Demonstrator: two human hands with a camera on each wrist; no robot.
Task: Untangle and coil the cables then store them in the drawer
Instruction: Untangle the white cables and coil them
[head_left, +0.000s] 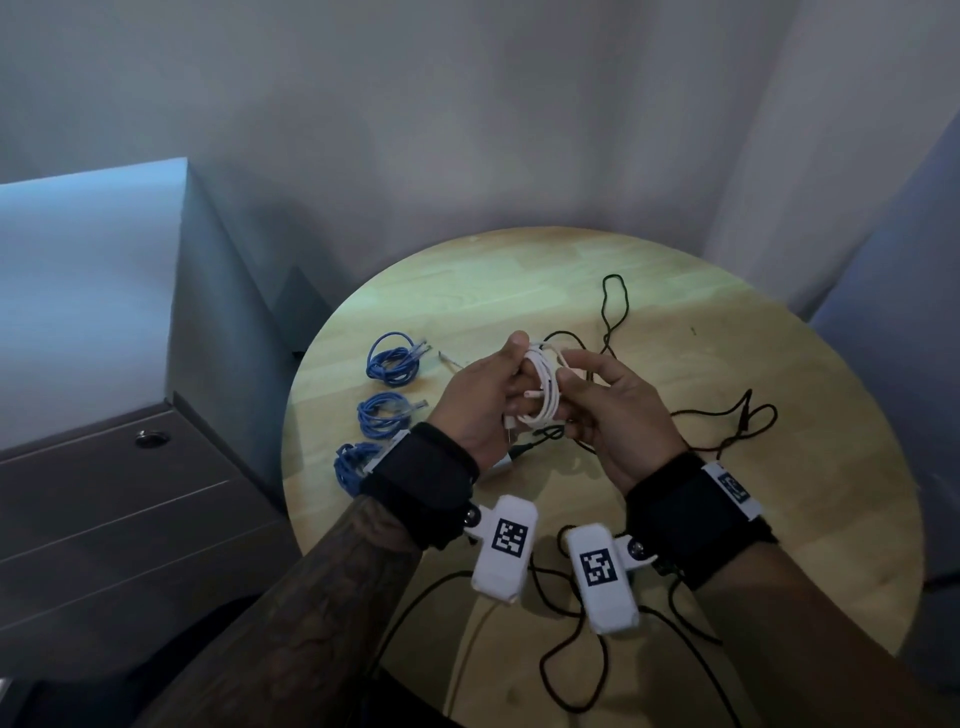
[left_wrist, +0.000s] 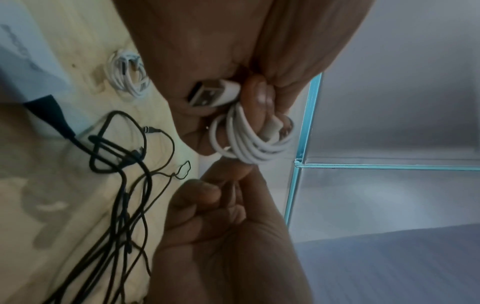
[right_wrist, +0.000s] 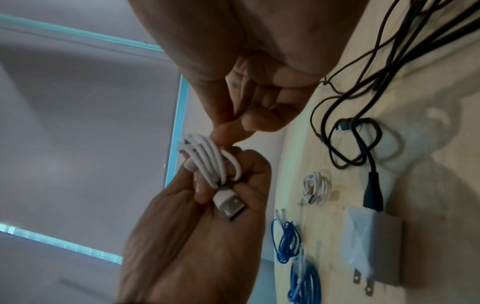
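Note:
A white USB cable (head_left: 544, 391) is wound in a coil around the fingers of my left hand (head_left: 511, 384), held above the round table (head_left: 727, 364). In the left wrist view the coil (left_wrist: 249, 142) loops around those fingers, and its USB plug (left_wrist: 215, 93) lies against the palm. My right hand (head_left: 579, 387) pinches a turn of the coil (right_wrist: 207, 162) between thumb and forefinger (right_wrist: 226, 133). Tangled black cables (head_left: 613, 306) lie loose on the table. Three blue coiled cables (head_left: 392, 358) sit at the table's left. A drawer cabinet (head_left: 130, 493) stands left of the table, its drawers closed.
A second white coil (right_wrist: 317, 187) lies on the table beside a white plug adapter (right_wrist: 371, 244) with a black lead. More black cable (head_left: 571, 649) loops near the table's front edge. Grey walls close in behind and to the right.

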